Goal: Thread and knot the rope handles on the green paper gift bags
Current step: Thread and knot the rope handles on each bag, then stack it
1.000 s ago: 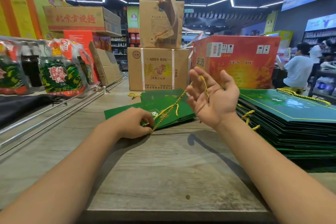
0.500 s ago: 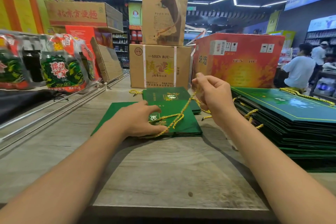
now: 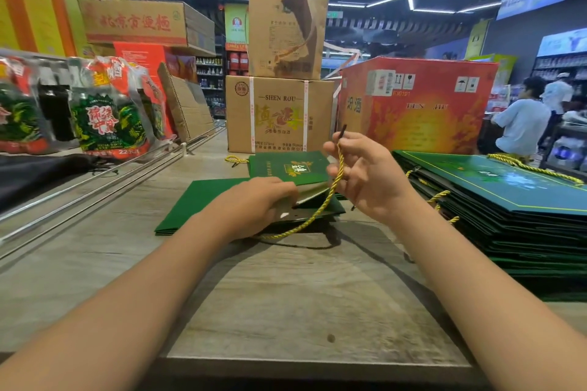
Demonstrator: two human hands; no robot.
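Observation:
A flat green paper gift bag (image 3: 203,200) lies on the wooden counter, with another green bag (image 3: 286,167) behind it. My left hand (image 3: 257,203) grips the near bag's top edge and lifts its upper layer slightly. My right hand (image 3: 365,171) pinches a yellow-green twisted rope (image 3: 320,208) just below its dark tip, which points up. The rope hangs down from my fingers, curves past the bag's opening and ends on the counter under my left wrist.
A tall stack of flat green bags (image 3: 495,209) with rope handles fills the right side. Cardboard boxes (image 3: 279,111) and a red carton (image 3: 419,105) stand behind. Packaged goods (image 3: 108,117) line the left beyond metal rails. People (image 3: 521,124) stand far right.
My right hand has lifted the rope's tip higher and the rope now hangs in a long curve. My left hand has shifted from pressing the bag to lifting its top edge.

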